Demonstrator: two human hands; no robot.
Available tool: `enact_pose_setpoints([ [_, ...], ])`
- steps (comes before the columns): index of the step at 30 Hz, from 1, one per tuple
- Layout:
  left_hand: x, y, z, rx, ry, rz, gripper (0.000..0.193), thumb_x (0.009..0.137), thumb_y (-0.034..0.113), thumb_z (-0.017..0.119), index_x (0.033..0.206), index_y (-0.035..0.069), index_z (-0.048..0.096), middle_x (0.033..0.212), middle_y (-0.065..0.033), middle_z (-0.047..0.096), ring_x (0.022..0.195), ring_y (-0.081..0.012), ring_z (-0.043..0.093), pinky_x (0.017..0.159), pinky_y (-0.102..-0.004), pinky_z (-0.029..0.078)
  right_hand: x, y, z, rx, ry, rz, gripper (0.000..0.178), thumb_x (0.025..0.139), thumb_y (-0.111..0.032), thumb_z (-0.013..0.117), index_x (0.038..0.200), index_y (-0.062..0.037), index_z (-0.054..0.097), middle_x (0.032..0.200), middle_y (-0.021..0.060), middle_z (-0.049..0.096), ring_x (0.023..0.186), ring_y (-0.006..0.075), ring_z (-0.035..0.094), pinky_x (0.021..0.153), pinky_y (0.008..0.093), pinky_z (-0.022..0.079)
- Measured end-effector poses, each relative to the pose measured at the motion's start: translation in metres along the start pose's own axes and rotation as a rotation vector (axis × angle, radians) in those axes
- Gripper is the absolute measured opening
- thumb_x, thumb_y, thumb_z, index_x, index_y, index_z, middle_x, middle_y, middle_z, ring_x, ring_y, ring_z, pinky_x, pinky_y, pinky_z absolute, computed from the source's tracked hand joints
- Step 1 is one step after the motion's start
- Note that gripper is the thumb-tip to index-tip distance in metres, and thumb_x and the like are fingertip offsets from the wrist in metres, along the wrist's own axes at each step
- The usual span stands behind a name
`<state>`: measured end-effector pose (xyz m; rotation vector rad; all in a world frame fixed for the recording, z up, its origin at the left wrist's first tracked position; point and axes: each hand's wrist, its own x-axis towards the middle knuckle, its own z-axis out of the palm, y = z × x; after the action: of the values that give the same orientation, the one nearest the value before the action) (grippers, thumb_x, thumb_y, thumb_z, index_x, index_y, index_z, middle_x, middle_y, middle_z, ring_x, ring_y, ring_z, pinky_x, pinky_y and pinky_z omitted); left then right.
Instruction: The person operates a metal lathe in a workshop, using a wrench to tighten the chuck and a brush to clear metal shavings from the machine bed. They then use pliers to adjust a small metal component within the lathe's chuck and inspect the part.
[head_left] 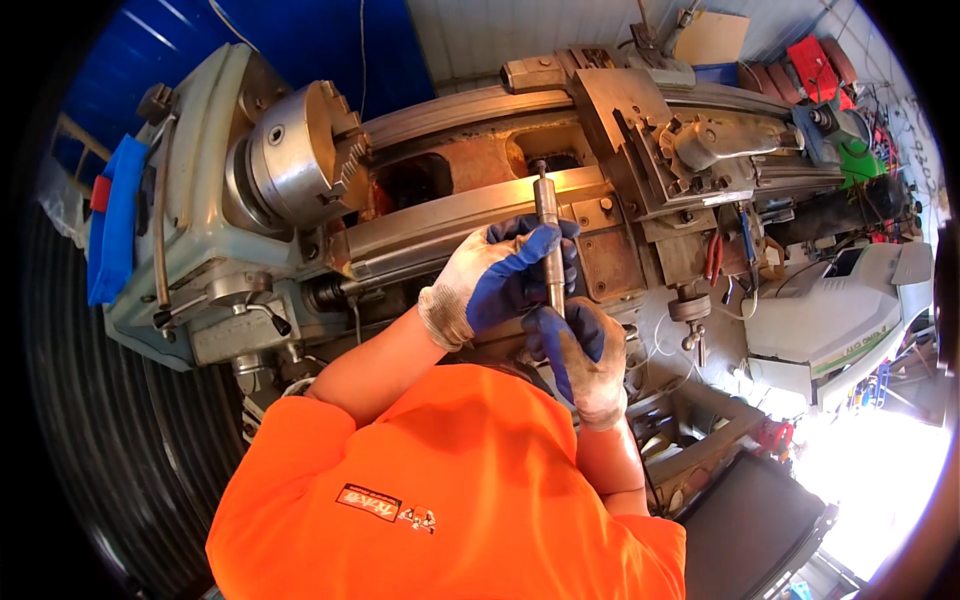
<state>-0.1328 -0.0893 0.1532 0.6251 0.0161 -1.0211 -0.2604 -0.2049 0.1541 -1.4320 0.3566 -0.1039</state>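
Both my hands wear blue-coated work gloves with pale cuffs. A stepped steel shaft (547,203) points away from me, close to upright in the picture, with a thin dark stub at its far end. My left hand (505,272) is closed round its middle, fingertips curling over from behind. Below it, my right hand (582,352) grips the near end, which its fingers partly hide. The shaft is held in front of a lathe, its far tip overlapping the lathe bed (440,215) in view.
The lathe's jawed chuck (305,150) stands at the left, its carriage (650,140) at the right. A blue tray (115,225) hangs by the headstock. Red-handled pliers (713,256) hang below the carriage. A grey-white machine housing (835,320) stands farther right.
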Motion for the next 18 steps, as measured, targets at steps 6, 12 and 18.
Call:
enact_pose_setpoints([
  [6,-0.009,0.009,0.001,-0.067,-0.091,-0.005,0.046,0.100,0.026,0.058,0.134,-0.004,0.051,0.105,-0.0064,0.064,0.091,-0.0186,0.065,0.085,-0.0346,0.056,0.005,-0.015,0.017,-0.401,0.138,-0.409,0.023,0.079,-0.013,0.080,0.076,0.0011,0.061,0.061,0.0088,0.057,0.049,0.0136,0.055,0.045,0.0285,0.042],
  [12,-0.013,0.011,0.004,-0.253,-0.150,-0.032,0.055,0.102,0.030,0.053,0.142,-0.006,0.040,0.109,-0.0066,0.063,0.095,-0.0170,0.062,0.084,-0.0325,0.057,0.005,-0.026,0.030,-0.376,0.174,-0.463,0.024,0.073,-0.010,0.082,0.080,0.0007,0.063,0.066,0.0096,0.058,0.049,0.0192,0.057,0.046,0.0304,0.045],
  [18,-0.012,0.012,-0.003,-0.347,-0.265,-0.057,0.045,0.101,0.028,0.056,0.132,-0.004,0.051,0.106,-0.0090,0.062,0.101,-0.0179,0.060,0.092,-0.0361,0.053,0.007,-0.031,0.031,-0.439,0.149,-0.598,0.026,0.068,-0.008,0.082,0.084,0.0011,0.064,0.068,0.0108,0.060,0.051,0.0215,0.059,0.048,0.0311,0.047],
])
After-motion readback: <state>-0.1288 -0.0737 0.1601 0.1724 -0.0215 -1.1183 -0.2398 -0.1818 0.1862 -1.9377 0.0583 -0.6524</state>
